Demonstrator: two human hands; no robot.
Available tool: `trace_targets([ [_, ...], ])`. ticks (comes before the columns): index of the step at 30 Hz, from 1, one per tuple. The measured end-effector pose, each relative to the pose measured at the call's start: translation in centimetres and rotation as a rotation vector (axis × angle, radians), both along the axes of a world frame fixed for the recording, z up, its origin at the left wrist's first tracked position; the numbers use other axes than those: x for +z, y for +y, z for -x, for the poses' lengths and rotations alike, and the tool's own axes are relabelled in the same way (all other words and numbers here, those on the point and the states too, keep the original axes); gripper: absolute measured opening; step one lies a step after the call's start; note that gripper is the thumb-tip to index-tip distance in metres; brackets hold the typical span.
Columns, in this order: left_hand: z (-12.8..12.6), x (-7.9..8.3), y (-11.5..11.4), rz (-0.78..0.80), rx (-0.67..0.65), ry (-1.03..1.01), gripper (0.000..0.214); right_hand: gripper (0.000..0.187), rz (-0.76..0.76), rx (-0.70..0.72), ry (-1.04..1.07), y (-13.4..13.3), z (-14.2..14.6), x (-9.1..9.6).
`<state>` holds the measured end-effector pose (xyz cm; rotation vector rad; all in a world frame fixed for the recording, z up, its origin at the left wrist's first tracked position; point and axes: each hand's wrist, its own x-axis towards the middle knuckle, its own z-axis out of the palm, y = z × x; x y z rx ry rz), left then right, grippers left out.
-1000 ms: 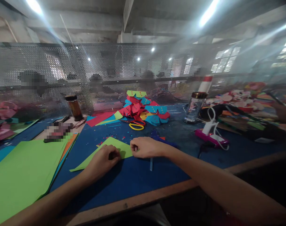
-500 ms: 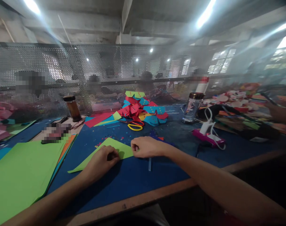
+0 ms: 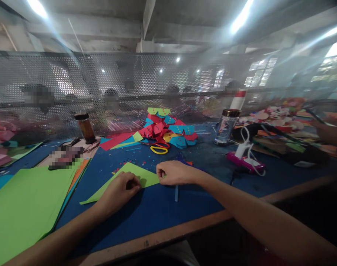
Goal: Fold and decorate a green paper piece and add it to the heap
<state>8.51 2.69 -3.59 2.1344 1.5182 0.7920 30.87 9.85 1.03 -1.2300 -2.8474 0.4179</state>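
A sheet of light green paper [image 3: 135, 170], folded to a triangle, lies on the blue tabletop in front of me. My left hand [image 3: 124, 187] rests on its near edge, fingers curled and thumb close to them, holding the paper down. At the paper's right corner, my right hand [image 3: 171, 173] is closed, its fingertips pinching that corner; they are partly hidden by the hand itself. Just below the right hand lies a narrow pale blue strip [image 3: 176, 193]. Behind the hands are scissors with red and yellow handles [image 3: 159, 149].
Large green sheets [image 3: 26, 207] are stacked at left. A heap of folded, punched coloured paper [image 3: 168, 129] stands ahead. A dark-lidded bottle [image 3: 86, 129], a clear bottle [image 3: 226, 127] and a purple device with white cable [image 3: 244, 162] stand about. Another person's hand [image 3: 330, 129] shows far right.
My right hand has slid slightly to the right along the paper's corner. My left hand and the paper stay in place.
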Motion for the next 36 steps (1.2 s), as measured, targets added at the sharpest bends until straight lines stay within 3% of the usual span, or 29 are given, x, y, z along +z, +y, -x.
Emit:
trace_targets([
  [15,-0.1,0.2,0.1,0.016,-0.006,-0.005,0.011,0.014,0.019,-0.022,0.053,0.2,-0.3,0.0],
  [36,0.2,-0.2,0.1,0.008,0.0,0.018,0.012,0.016,0.03,0.058,0.027,0.5,-1.1,0.0],
])
